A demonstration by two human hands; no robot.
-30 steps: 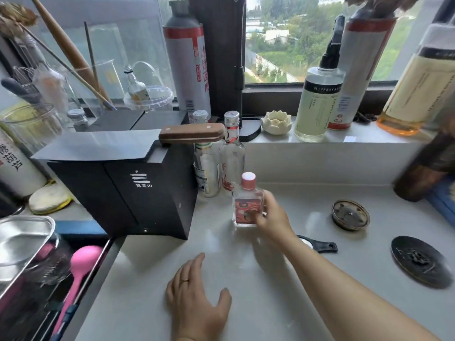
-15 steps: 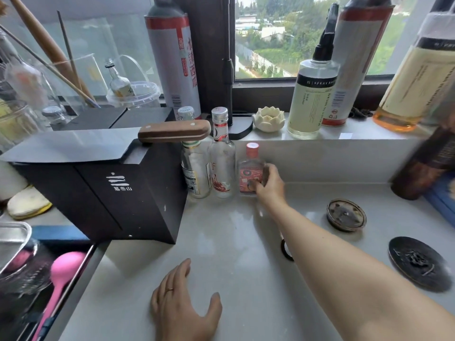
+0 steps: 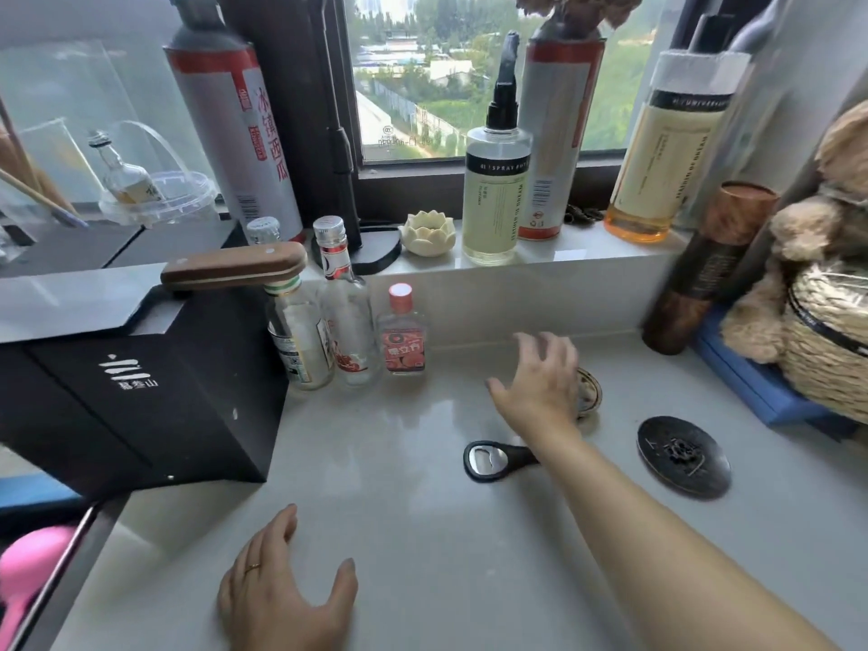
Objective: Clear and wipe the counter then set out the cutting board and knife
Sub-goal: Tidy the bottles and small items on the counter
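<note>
The pale grey stone surface (image 3: 422, 533) runs from the near edge to a raised window ledge at the back. At its left stands a large black cardboard box (image 3: 141, 397), and across the top of that box lies a broad steel cleaver with a brown wooden handle (image 3: 232, 271), the handle pointing right. No cutting board can be made out.

The right forearm reaches in from the lower right, stretched forward over the surface. The right hand (image 3: 540, 382) hovers palm down with its fingers spread apart and holding nothing, partly covering a small round metal dish (image 3: 589, 392). The left hand (image 3: 282, 599) rests flat on the near surface, fingers loosely apart and empty, a thin ring on one finger.

Against the back wall, just right of the box, three clear glass bottles stand upright in a row; the rightmost is a small flat bottle with a pink cap and red label (image 3: 404, 333), apart from the right hand. A dark round metal lid (image 3: 683, 455) lies to the right. A black-handled bottle opener (image 3: 493, 460) lies under the right wrist.
</note>
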